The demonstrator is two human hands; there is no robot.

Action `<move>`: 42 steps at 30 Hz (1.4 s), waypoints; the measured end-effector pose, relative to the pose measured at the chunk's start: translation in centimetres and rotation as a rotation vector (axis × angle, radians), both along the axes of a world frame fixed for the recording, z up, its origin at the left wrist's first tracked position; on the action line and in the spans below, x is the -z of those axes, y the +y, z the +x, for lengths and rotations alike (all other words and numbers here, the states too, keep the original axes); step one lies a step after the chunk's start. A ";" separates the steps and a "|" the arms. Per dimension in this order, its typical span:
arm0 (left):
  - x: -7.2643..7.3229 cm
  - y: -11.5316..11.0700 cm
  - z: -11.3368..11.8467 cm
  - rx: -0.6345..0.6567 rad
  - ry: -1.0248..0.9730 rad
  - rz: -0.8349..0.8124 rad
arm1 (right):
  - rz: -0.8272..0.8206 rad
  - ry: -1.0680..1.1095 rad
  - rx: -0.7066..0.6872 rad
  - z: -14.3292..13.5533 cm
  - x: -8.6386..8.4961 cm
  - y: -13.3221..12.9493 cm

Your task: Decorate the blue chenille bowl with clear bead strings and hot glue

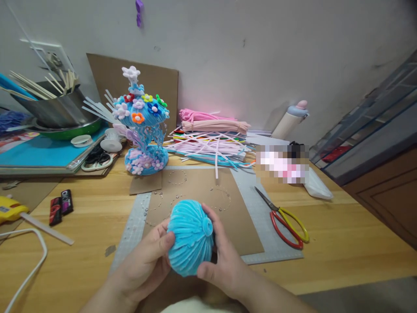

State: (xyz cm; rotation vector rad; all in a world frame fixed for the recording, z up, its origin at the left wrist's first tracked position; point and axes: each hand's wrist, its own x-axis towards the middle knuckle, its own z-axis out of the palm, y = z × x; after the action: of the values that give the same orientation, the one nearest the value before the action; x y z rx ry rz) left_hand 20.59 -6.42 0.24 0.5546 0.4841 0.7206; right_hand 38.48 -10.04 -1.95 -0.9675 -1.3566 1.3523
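Between my two hands is a rounded blue dome (189, 243) of ribbed, fuzzy pipe cleaners, tilted so its small coiled knob faces right. My left hand (153, 252) grips its left side, thumb on the front. My right hand (224, 256) curls around its right side, with the thumb low and the fingers behind. Under it lies a brown cardboard sheet (241, 226) with several thin beaded strands (224, 195) on top. A finished-looking blue pipe-cleaner carousel (143, 117), covered in small coloured flowers, stands behind to the left.
Red-and-yellow-handled scissors (286, 226) lie right on a grey cutting mat (280, 252). Pipe-cleaner bundles (211, 139) are piled at the wall. A yellow glue gun (13, 208), two small battery packs (61, 206), black scissors (97, 158) and a metal bowl of sticks (58, 108) are left. A bottle (289, 119) stands back right.
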 end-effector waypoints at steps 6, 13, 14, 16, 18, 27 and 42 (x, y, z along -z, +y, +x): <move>-0.3 0.1 0.1 -0.016 0.009 -0.022 | -0.010 -0.001 0.107 0.0 0.5 0.4; -0.4 0.0 0.5 0.052 0.032 0.029 | -0.119 0.120 0.081 0.2 -0.5 0.6; -0.4 0.0 0.6 0.057 0.031 0.034 | -0.132 0.120 0.091 0.1 -0.6 0.6; -0.5 0.0 0.6 0.059 0.038 0.042 | -0.134 0.103 0.138 0.1 -0.7 0.5; -0.5 0.1 0.6 0.060 0.042 0.039 | -0.118 0.083 0.180 0.1 -0.7 0.5; -0.4 0.1 0.6 0.062 0.066 0.024 | -0.070 0.001 0.260 0.0 -0.3 0.6; -0.4 0.0 0.9 0.068 0.085 0.058 | -0.050 -0.148 0.231 -0.7 -0.5 0.3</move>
State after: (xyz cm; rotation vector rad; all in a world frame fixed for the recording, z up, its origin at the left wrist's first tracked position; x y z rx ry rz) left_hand 21.44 -6.43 0.65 0.6556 0.5225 0.6496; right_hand 37.74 -9.77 -1.43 -1.2385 -1.2791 1.1636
